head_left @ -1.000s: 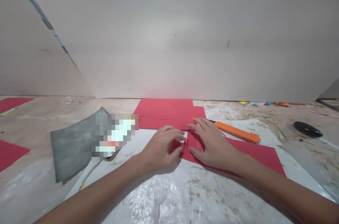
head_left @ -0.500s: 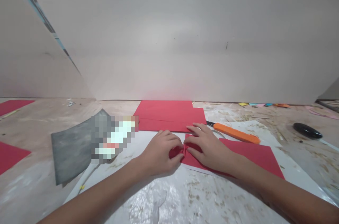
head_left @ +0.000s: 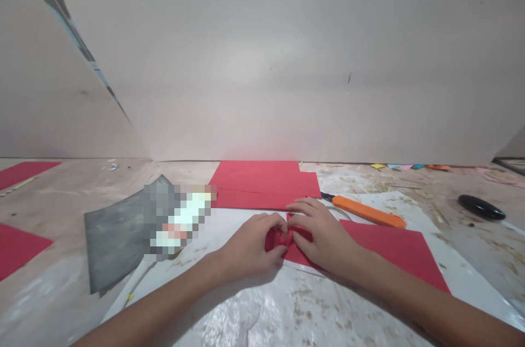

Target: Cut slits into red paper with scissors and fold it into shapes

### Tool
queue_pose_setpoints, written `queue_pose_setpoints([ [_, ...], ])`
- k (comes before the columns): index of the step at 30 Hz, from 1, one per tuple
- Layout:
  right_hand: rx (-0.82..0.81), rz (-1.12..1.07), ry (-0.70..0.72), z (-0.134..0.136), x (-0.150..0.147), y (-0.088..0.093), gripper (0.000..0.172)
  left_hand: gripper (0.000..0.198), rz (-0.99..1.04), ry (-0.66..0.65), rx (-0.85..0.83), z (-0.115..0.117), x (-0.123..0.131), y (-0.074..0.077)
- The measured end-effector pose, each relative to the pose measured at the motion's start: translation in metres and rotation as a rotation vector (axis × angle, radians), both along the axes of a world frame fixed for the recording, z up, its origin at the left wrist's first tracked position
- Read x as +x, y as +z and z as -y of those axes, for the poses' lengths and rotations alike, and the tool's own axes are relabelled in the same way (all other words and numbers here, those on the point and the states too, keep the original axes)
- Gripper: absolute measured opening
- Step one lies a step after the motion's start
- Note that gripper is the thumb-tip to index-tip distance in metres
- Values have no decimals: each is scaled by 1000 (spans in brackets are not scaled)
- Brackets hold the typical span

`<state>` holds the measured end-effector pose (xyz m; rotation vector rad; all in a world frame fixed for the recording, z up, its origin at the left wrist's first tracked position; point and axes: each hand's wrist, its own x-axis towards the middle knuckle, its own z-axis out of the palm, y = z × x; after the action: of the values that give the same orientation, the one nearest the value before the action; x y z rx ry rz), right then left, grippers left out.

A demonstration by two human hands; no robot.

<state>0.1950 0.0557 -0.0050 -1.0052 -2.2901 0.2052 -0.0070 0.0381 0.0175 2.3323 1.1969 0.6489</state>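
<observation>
Curling red paper (head_left: 284, 238) between hands (head_left: 251, 244) (head_left: 325, 236)

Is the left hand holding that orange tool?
No, the left hand curls around a small red piece, while the orange tool lies beyond the right hand.

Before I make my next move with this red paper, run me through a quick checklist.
1. Left hand and right hand at the small red piece: ok, fingers of both are at it.
2. Firm grip on that piece: cannot tell, the fingers partly hide it.
3. Orange-handled tool out of your hands: ok, it lies beyond the right forearm.
4. Red sheet by the right forearm fully in sight: not ok, the right hand and forearm cover part.
5. White work surface clean: not ok, brown marks show on it.
6. Bright device readable: not ok, it is pixelated.
</observation>
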Motion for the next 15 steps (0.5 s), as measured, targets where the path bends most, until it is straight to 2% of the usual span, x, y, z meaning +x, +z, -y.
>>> queue_pose_setpoints([
  [3,7,-57,22,0,1,1,19,7,41,35,131,7,4,10],
  [5,0,-79,67,0,1,3,18,13,64,80,155,10,9,16],
  [8,19,-43,115,4,0,8,18,27,140,97,-47,11,13,20],
  [11,41,108,56,13,-1,18,18,22,171,27,-272,6,12,17],
  [13,-1,159,3,22,-2,25,17,22,179,39,-325,3,10,13],
  [15,-129,100,-19,32,-3,30,15,21,191,65,-344,0,9,9],
])
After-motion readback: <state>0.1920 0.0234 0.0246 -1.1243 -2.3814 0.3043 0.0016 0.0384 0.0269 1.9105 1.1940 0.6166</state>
